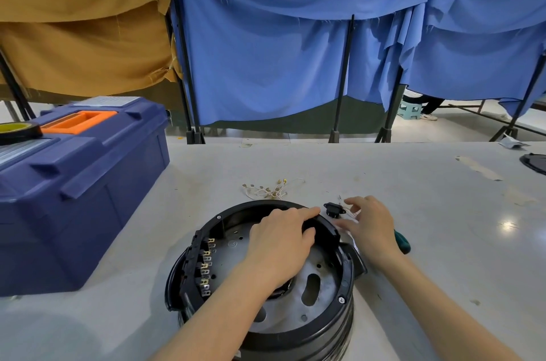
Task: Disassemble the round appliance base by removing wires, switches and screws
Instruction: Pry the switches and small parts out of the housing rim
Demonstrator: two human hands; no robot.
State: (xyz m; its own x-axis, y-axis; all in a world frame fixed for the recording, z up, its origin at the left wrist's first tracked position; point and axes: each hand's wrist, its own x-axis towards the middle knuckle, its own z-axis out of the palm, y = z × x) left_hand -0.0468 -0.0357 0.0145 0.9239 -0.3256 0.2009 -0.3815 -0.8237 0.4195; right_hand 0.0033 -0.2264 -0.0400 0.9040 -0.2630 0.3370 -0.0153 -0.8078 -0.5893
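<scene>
A round black appliance base [325, 328] sits open side up on a grey table [443, 257], close to the viewer; the left hand [280, 245] lies on its far rim, fingers nearly straight; the right hand [372, 224] is just right of the base, fingers loosely spread, holding nothing, beside a small black switch [334, 209]; a green tool handle [403, 242] shows beneath the wrist; loose wires [267, 189] lie beyond the base; a blue toolbox [82, 189] stands at left
</scene>
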